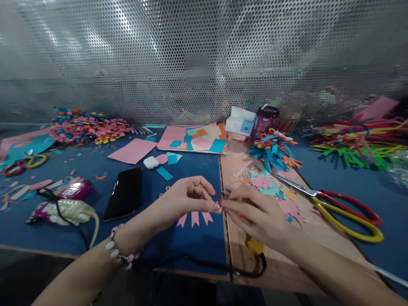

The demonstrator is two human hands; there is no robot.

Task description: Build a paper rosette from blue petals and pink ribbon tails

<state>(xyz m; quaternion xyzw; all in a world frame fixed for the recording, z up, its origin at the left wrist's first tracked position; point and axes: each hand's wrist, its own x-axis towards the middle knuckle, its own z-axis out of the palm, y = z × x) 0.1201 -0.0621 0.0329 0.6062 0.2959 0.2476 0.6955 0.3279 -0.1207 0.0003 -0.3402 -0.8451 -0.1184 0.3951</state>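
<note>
My left hand (189, 196) and my right hand (257, 218) meet over the blue table top (194, 243). Both pinch a small pink paper piece (219, 203) between their fingertips. Under the left hand hangs a pink paper strip cut into pointed fringes (195, 219). A yellow tool with a black cord (255, 246) lies partly hidden beneath my right hand. My left wrist wears a bead bracelet (118, 253).
A black phone (125, 199) and white earbud case (151, 162) lie to the left, a glue gun (62, 211) farther left. Red-and-yellow scissors (342, 212) rest on the right among paper scraps (269, 186). Coloured sheets (196, 139), a tissue box (239, 122) and a jar (264, 121) sit behind.
</note>
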